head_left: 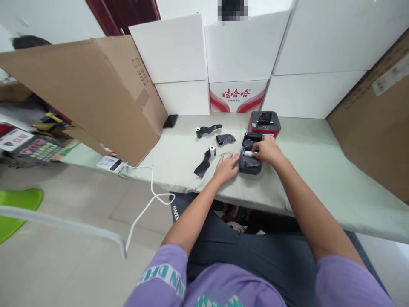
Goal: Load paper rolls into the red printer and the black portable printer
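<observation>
A small black thermal printer (pixel 250 167) sits near the table's front edge with its lid (pixel 252 139) raised. Inside its compartment is a white paper roll (pixel 248 154), a dark strip running from it toward the front. My right hand (pixel 268 150) reaches in from the right, its fingers closed at the roll's right end. Flat on the cloth lies my left hand (pixel 226 167), fingers spread, fingertips by the printer's left side. Left of the printer are three more rolls with dark tails: one upright (pixel 212 151), one on its side (pixel 220 140), and one farther back (pixel 198 132).
Behind the printer stands a red and black printer (pixel 264 123). A phone (pixel 171 121) lies at the back left. White boxes (pixel 243 51) wall the back; cardboard (pixel 128 98) flanks the left and more cardboard (pixel 377 115) the right. A white power strip (pixel 110 164) trails its cable off the left edge.
</observation>
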The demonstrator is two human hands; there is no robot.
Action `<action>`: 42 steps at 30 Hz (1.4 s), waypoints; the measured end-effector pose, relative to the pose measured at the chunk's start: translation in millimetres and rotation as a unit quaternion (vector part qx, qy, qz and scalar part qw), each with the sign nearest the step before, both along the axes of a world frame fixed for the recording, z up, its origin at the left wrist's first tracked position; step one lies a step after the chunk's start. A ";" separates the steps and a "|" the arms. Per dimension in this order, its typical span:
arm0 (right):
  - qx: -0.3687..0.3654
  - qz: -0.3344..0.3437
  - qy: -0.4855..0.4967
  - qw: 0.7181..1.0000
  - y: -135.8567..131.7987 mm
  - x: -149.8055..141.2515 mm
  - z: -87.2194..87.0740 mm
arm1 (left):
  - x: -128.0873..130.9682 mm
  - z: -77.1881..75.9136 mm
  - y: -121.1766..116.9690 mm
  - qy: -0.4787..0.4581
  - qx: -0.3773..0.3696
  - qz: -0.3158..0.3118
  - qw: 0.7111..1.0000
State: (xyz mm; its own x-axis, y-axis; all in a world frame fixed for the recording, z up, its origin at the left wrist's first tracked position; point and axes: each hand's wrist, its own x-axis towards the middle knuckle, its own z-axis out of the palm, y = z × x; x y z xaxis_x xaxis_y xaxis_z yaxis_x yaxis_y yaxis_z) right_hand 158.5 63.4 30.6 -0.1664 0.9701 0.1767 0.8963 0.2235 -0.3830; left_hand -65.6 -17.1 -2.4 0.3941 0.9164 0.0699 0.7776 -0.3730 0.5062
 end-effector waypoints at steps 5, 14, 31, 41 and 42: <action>-0.028 0.013 0.000 1.000 3.3 -3.8 -2.1 | -0.1 -3.3 2.6 -0.021 0.013 0.000 1.000; -0.075 0.063 -0.180 0.979 10.4 -26.9 16.5 | 0.8 -3.5 3.7 -0.047 0.018 0.038 0.998; -0.109 0.083 -0.224 0.965 -18.9 -15.9 48.5 | 3.7 5.3 0.6 -0.038 0.007 0.051 0.998; -0.125 0.046 -0.300 0.945 -16.4 -39.2 49.4 | 3.8 0.5 3.4 -0.033 0.011 0.046 0.998; -0.129 0.059 -0.301 0.943 -14.8 -38.5 48.8 | 3.8 -0.3 3.6 -0.035 0.012 0.045 0.998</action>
